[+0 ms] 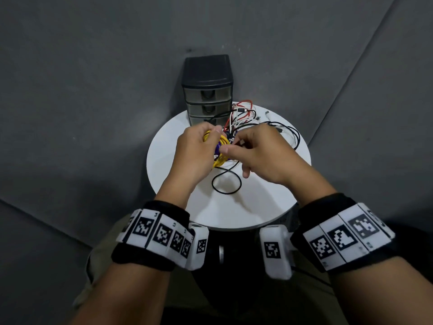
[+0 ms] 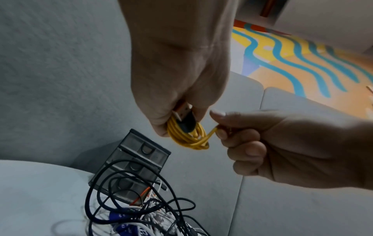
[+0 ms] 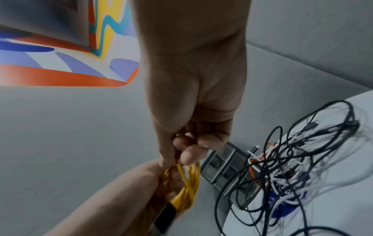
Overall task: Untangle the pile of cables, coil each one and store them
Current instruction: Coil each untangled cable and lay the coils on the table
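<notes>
Hands are seen over a round white surface (image 1: 234, 207) in the head view. A yellow cable (image 1: 216, 139), wound into a coil, is gripped by the left hand (image 1: 196, 151) above the surface's middle, and its free end is pinched by the right hand (image 1: 260, 153) just beside it. A pile of cables (image 1: 248, 118), black, white and red, is spread toward the far edge, and a black loop (image 1: 226, 181) trails toward the near side. A drawer unit (image 1: 208, 90) stands at the far edge.

From the left wrist, the coil (image 2: 189, 135) is seen clamped in the left hand's (image 2: 177, 79) curled fingers, with a black-bodied plug (image 2: 186, 118) lying across it. The strand is nipped between the right hand's (image 2: 272, 143) thumb and forefinger.

From the right wrist, the right hand (image 3: 193, 95) is seen closed on the yellow strand, the left hand (image 3: 129, 191) below it gripping the coil (image 3: 187, 183). The pile (image 3: 292, 167) lies beside the drawers (image 3: 224, 167).
</notes>
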Available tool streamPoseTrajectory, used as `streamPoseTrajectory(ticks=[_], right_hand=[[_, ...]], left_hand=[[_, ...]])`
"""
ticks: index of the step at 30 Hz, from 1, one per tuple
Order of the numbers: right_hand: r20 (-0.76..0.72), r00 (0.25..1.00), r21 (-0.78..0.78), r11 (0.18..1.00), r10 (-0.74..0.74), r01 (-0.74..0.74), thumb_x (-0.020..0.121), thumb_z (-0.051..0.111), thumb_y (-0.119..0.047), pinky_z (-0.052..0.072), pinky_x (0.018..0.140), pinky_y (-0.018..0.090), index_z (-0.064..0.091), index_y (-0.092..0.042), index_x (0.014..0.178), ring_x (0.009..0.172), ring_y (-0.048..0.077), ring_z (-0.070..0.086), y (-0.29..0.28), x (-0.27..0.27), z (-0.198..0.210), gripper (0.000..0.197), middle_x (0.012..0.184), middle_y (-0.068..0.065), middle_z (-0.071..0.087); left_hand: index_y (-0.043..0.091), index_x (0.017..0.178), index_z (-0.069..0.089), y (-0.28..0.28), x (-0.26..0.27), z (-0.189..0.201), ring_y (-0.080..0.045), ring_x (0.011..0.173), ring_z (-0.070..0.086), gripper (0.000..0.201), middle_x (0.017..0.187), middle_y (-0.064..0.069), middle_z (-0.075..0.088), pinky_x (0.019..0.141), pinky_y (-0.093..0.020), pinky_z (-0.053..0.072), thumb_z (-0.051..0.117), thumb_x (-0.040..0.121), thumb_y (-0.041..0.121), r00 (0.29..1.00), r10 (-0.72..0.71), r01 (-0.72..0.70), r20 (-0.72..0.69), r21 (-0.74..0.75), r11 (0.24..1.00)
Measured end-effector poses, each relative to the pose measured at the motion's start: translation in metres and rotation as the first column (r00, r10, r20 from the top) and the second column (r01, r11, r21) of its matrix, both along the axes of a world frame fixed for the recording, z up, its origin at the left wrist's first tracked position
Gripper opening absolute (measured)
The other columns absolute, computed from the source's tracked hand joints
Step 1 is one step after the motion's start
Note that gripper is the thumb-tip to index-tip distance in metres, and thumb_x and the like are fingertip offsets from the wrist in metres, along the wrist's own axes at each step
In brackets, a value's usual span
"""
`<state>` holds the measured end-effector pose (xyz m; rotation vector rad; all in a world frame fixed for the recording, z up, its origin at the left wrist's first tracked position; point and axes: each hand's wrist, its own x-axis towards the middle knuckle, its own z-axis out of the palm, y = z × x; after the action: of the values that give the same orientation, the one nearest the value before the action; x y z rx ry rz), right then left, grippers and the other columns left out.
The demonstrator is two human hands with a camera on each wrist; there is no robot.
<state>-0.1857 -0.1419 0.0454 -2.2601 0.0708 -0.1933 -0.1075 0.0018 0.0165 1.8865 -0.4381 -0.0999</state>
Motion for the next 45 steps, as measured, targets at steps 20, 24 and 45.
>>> streamPoseTrajectory(ticks=[20, 24, 45], right_hand=[[0.033, 0.999, 0.278, 0.960, -0.027, 0.017, 0.089, 0.077, -0.019, 0.049, 0.055, 0.025, 0.067, -0.006, 0.093, 0.066, 0.013, 0.061, 0.009, 0.008, -0.020, 0.016, 0.083, 0.022, 0.069], [-0.007, 1.000, 0.179, 0.984, 0.018, -0.016, 0.091, 0.074, -0.018, 0.045, 0.060, 0.027, 0.068, -0.004, 0.090, 0.066, 0.014, 0.058, 0.003, 0.010, -0.029, 0.016, 0.082, 0.022, 0.070], [-0.399, 0.882, -0.065, 0.952, 0.248, -0.298, 0.088, 0.073, -0.004, 0.061, 0.069, 0.038, 0.066, -0.009, 0.083, 0.068, 0.020, 0.074, -0.013, 0.012, -0.023, 0.010, 0.076, 0.010, 0.073]], left_hand=[[0.009, 0.101, 0.074, 0.010, -0.016, -0.010, -0.016, 0.066, 0.048, 0.029, 0.087, -0.012, 0.064, 0.057, -0.023, 0.039, 0.048, 0.107, 0.020, 0.949, -0.238, 0.128, -0.208, -0.434, 0.892], [0.009, 0.105, 0.077, 0.018, -0.015, -0.020, -0.017, 0.070, 0.054, 0.034, 0.088, -0.012, 0.068, 0.074, -0.033, 0.048, 0.044, 0.107, 0.018, 0.941, -0.242, 0.131, -0.237, -0.403, 0.906], [0.013, 0.095, 0.077, 0.039, -0.012, -0.034, -0.018, 0.071, 0.067, 0.024, 0.089, -0.018, 0.076, 0.076, -0.029, 0.059, 0.082, 0.079, -0.004, 0.925, -0.353, 0.336, -0.141, -0.128, 0.933]])
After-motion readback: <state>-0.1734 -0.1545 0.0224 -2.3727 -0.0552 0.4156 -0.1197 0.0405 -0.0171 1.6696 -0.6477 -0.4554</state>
